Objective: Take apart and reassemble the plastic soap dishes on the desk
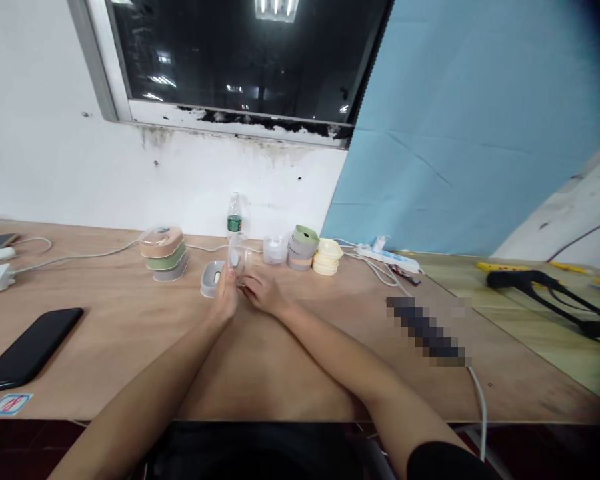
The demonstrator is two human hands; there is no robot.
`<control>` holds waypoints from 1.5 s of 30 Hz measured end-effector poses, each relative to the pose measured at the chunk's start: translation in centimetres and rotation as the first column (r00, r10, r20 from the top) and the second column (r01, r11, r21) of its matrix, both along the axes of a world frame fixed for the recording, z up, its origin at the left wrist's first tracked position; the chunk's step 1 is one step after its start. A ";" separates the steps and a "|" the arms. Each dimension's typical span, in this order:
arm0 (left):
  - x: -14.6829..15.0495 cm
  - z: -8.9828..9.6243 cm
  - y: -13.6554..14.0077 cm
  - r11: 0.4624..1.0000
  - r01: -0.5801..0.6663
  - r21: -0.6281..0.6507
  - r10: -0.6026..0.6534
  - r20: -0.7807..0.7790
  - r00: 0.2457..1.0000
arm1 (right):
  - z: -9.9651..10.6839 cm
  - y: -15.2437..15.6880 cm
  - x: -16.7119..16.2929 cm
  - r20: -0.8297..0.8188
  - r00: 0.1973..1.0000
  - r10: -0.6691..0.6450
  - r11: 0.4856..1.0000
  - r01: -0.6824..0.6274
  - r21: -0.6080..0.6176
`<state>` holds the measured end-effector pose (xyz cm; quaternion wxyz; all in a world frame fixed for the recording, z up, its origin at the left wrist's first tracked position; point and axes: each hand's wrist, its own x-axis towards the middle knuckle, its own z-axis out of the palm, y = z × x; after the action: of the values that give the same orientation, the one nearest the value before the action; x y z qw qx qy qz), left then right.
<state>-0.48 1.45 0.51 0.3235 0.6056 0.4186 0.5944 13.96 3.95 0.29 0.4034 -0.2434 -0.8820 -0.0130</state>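
Clear plastic piece (242, 252), outline faint | left hand (225, 295) and right hand (264, 293) clamped on it | grip partly hidden

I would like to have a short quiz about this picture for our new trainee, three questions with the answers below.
1. Choose one. In the stack nearest the black phone, which colour is on top? A) grey B) green C) pink
2. True or false: the bottle lies on its side.
3. Beside the clear plastic piece is a grey tray. Which hand is nearer to this tray?

Key:
1. C
2. False; it stands upright.
3. The left hand.
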 end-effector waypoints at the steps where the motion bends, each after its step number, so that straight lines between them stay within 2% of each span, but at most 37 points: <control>1: -0.3 0.2 0.0 0.997 -0.025 0.071 0.031 -0.080 0.996 | 0.3 0.2 0.4 -0.007 1.000 -0.018 1.000 0.018 -0.001; 2: -0.8 0.3 0.1 0.988 -0.066 0.139 0.094 -0.206 0.974 | 0.8 0.6 0.9 -0.022 0.998 -0.051 0.999 0.051 -0.005; 3: -1.2 0.4 0.2 0.976 -0.117 0.185 0.177 -0.351 0.920 | 1.4 1.2 1.4 -0.040 0.995 -0.097 0.995 0.096 -0.010; 5: -2.0 0.5 0.5 0.952 -0.242 0.190 0.308 -0.602 0.737 | 3.0 2.8 2.6 -0.066 0.976 -0.207 0.978 0.206 -0.017; 7: -2.6 0.4 1.0 0.915 -0.366 0.173 0.364 -0.747 0.557 | 4.6 4.8 4.0 -0.043 0.949 -0.313 0.950 0.312 -0.016; 8: -2.9 0.2 1.2 0.900 -0.405 0.164 0.368 -0.784 0.500 | 5.3 5.9 4.7 -0.019 0.933 -0.360 0.933 0.360 -0.018; 10: -3.3 0.0 1.7 0.884 -0.442 0.154 0.365 -0.818 0.445 | 6.2 7.7 6.0 0.043 0.890 -0.453 0.890 0.455 -0.024; 12: -3.7 -0.3 2.1 0.878 -0.459 0.133 0.353 -0.829 0.435 | 6.3 8.8 7.0 0.126 0.844 -0.521 0.850 0.527 -0.018; 16: -4.1 -0.6 2.4 0.886 -0.462 0.042 0.276 -0.849 0.451 | 5.3 9.1 7.8 0.254 0.755 -0.604 0.780 0.626 -0.006; 19: -4.2 -0.7 2.6 0.888 -0.460 0.019 0.258 -0.849 0.462 | 4.8 9.1 7.8 0.250 0.702 -0.666 0.720 0.693 -0.028; 22: -4.3 -1.0 2.8 0.883 -0.469 -0.002 0.257 -0.835 0.486 | 4.8 9.2 7.8 0.201 0.707 -0.678 0.709 0.701 -0.078; 25: -4.6 -1.1 3.1 0.896 -0.443 -0.018 0.255 -0.797 0.548 | 4.4 8.7 7.4 0.070 0.767 -0.637 0.760 0.641 -0.111; 28: -4.5 -0.8 3.3 0.926 -0.373 -0.056 0.242 -0.671 0.701 | 2.7 6.9 6.0 -0.063 0.864 -0.500 0.865 0.494 -0.092; 31: -3.5 -0.4 3.0 0.959 -0.208 -0.190 0.133 -0.345 0.929 | 0.3 4.4 4.2 -0.053 0.952 -0.303 0.949 0.296 -0.104; 33: -2.4 -0.2 2.6 0.972 0.000 -0.237 -0.017 -0.070 0.997 | -0.8 3.1 3.2 -0.051 0.975 -0.218 0.968 0.209 -0.138; 35: -1.3 -0.2 2.0 0.950 0.148 -0.273 -0.120 0.117 0.986 | -1.2 2.3 2.8 -0.092 0.972 -0.218 0.963 0.199 -0.180; 37: -0.6 -0.4 1.5 0.920 0.229 -0.317 -0.168 0.209 0.963 | -1.2 2.0 2.9 -0.149 0.952 -0.268 0.949 0.234 -0.210; 42: -0.5 -0.9 1.3 0.860 0.349 -0.373 -0.280 0.229 0.932 | -1.2 2.4 4.1 -0.206 0.902 -0.380 0.917 0.338 -0.211; 45: -0.9 -1.1 1.5 0.831 0.380 -0.407 -0.323 0.204 0.924 | -1.7 3.0 4.5 -0.206 0.875 -0.438 0.884 0.379 -0.273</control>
<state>-1.34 2.92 -0.57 0.5810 0.5448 0.4016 0.4521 18.51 6.97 -1.37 0.4743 -0.4686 -0.7446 0.0333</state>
